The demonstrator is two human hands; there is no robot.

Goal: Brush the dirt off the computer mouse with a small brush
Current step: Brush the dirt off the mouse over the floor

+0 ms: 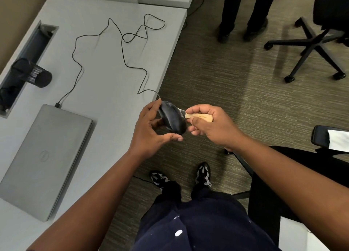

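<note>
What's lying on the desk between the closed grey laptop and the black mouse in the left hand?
In the head view, only bare grey desk: nothing sits between the laptop and the mouse, held past the desk edge.

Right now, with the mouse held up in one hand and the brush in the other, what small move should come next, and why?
Probably a short stroke of the brush along the top of the mouse. The right hand grips the wooden handle with the brush end already at the mouse's side, and the left hand holds the mouse off the desk, beyond its edge, so loosened dirt should fall to the floor.
</note>
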